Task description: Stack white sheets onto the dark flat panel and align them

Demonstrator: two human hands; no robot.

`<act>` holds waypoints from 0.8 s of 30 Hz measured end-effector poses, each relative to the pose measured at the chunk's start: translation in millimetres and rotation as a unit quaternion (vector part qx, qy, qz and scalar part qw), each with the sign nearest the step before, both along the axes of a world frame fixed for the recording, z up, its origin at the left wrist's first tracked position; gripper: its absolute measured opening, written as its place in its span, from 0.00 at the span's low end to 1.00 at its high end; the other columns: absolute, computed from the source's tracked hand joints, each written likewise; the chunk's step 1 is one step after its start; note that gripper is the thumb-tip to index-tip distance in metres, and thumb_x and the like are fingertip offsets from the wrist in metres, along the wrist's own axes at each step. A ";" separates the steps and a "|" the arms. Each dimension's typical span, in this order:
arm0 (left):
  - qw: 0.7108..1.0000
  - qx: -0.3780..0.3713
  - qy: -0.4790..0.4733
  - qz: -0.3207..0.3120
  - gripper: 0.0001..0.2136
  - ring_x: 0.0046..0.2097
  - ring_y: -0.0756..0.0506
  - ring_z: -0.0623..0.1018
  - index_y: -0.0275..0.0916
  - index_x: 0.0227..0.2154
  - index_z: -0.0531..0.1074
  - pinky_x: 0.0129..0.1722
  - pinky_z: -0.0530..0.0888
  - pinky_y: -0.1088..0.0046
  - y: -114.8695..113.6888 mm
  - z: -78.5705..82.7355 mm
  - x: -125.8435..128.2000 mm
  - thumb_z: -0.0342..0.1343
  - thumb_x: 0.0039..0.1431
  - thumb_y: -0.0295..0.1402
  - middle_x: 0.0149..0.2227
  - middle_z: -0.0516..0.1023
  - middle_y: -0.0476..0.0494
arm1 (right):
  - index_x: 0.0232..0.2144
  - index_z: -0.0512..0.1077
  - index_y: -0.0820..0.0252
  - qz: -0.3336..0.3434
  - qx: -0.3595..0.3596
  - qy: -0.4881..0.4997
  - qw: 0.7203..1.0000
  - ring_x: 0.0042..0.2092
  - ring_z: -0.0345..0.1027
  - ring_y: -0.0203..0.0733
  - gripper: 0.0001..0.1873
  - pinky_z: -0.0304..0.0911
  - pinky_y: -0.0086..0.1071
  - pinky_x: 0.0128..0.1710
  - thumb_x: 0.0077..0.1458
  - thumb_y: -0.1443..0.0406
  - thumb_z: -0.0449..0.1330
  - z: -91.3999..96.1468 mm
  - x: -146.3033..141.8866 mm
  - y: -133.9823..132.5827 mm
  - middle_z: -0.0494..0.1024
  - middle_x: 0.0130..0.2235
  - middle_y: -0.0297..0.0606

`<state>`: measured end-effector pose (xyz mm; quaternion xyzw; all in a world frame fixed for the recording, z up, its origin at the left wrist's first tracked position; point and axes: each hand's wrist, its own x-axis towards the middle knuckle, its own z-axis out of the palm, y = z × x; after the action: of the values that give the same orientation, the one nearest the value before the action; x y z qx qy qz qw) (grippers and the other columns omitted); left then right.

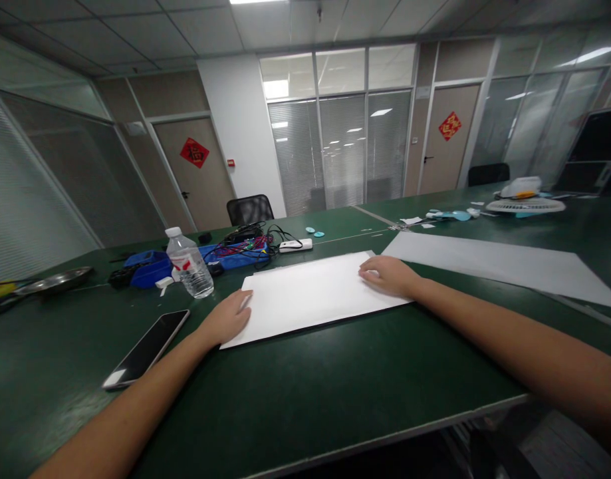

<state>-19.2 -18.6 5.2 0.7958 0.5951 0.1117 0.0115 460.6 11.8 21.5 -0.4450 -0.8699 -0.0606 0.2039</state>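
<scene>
White paper (305, 293) lies in front of me on the green table, its back edge showing what look like further layers beneath. At its left side my left hand (229, 318) is closed on the edge, thumb on top. My right hand (389, 277) grips the right side, its fingers curled over the paper. Parts of both hands' fingers are hidden. A dark-screened phone (148, 349) rests just left of my left forearm. Behind that hand stands a clear water bottle (189, 265) with a red and white label.
Blue trays (150, 267) and tangled wires (240, 243) sit behind the bottle, beside a white power strip (296, 245). To the right lies a long white sheet (494, 263). A white fan (524, 205) is farther back. The table's front edge (385, 436) runs below my arms.
</scene>
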 end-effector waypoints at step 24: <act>0.999 0.020 -0.017 0.033 0.31 0.65 0.36 0.71 0.33 0.60 0.70 0.67 0.63 0.60 4.2 -2.2 0.3 0.45 0.60 0.45 0.64 0.72 0.34 | 0.61 0.72 0.58 -0.307 -0.006 -0.017 0.952 0.60 0.67 0.58 0.31 0.59 0.51 0.60 0.63 0.50 0.54 -12.6 90.7 38.1 0.73 0.61 0.53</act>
<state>-18.9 -14.4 2.9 0.7738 0.6183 0.1376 0.0019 551.2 49.8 8.9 -0.6907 -0.6951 -0.1219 0.1582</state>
